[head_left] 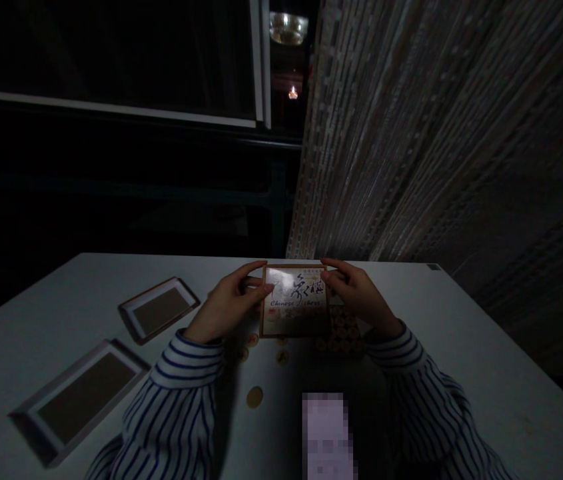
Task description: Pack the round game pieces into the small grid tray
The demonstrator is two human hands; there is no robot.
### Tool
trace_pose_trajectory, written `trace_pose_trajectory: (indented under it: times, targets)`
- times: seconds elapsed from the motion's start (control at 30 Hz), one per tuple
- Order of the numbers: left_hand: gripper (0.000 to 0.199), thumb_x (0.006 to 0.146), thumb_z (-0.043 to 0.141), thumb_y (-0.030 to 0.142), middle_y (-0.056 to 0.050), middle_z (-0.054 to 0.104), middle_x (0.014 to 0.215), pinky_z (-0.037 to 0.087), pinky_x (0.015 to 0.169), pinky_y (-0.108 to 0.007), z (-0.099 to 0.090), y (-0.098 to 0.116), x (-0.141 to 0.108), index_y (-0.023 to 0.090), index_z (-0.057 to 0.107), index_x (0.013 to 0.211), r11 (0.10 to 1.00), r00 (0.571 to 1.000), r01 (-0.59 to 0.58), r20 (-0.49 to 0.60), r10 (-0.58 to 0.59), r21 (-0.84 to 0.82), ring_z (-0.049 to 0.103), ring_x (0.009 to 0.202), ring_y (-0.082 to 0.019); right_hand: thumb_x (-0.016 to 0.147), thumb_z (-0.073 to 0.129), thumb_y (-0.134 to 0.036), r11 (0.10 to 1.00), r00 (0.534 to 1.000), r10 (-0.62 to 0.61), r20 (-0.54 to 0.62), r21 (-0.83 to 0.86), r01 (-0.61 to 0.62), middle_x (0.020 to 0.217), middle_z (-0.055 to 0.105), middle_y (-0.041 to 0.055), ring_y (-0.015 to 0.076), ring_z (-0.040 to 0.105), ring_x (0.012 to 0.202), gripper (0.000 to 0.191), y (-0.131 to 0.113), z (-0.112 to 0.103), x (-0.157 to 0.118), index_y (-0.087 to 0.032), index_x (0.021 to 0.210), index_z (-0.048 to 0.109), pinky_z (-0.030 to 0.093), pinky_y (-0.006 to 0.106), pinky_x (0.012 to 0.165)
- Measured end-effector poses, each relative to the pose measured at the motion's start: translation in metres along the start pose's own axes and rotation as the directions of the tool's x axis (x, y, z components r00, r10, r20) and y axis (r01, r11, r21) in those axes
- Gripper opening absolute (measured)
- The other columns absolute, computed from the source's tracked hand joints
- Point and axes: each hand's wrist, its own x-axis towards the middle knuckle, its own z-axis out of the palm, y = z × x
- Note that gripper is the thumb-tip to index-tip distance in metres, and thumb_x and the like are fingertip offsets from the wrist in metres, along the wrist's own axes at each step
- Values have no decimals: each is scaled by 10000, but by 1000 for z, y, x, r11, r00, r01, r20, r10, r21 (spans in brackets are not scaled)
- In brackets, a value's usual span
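Between my two hands is a Chinese chess box lid (pixel 294 320), brown-edged, with printed characters and the words "Chinese chess" facing me. My left hand (pixel 228 300) grips its left edge, thumb on the front. Its right edge is pinched by my right hand (pixel 361 293), thumb in front and a finger along the top corner. Behind and to the right of the lid, rows of round chess pieces (pixel 344 333) sit close together, partly hidden. Loose chess pieces (pixel 282 357) lie just below the lid, and a blank-faced piece (pixel 254 397) is nearer to me.
On the left of the white table (pixel 461 373) lie a brown-rimmed shallow tray (pixel 134 327) and a larger pale open box (pixel 88 353). A pixelated phone-like rectangle (pixel 328 433) is at the near edge. A string curtain (pixel 361 133) hangs behind the table; the room is dim.
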Motion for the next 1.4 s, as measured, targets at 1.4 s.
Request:
trace_pose_trajectory:
  times: [1.4]
  targets:
    - [498,697,597,412,-63,570,1169,371,956,-381,25,22,-15,191,536,1138,900,936,-322,-41,349,296,519,1068,-213,830,459,-355,790,909,-413,-55,-518,327,1075,600,75,175,569,898,377,-19,-27,-42,-197,1170,498,473,273,669]
